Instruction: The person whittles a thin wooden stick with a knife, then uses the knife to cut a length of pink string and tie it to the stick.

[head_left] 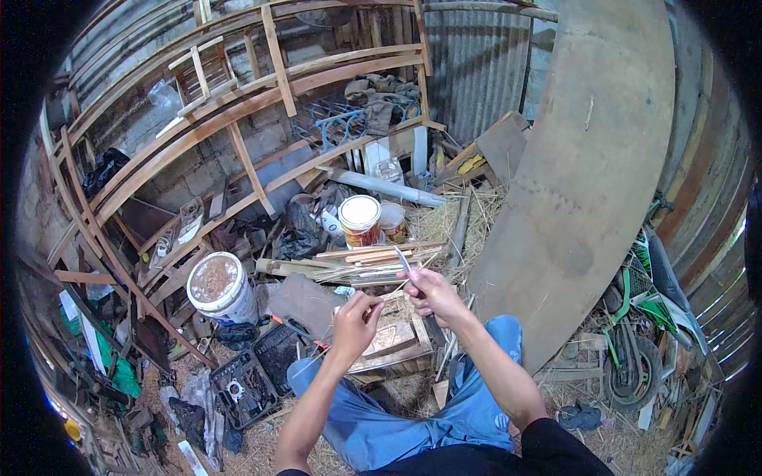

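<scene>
the right hand closes its fingers on a knife; the left hand pinches a thin strip. a slipping blade could cut that pinching hand.

Stick pile, cans ahead; plywood sheet blocks right.

The dirt floor is strewn with straw and wood scraps. At the centre of the frame a bundle of thin sticks lies across it, with two paint cans standing just behind. To the left stands a white bucket. An open black tool case lies at lower left. A grey pipe lies further back, above the cans. A large curved board rises from the floor on the right, and a green motorbike stands beside it at the right edge.
</scene>
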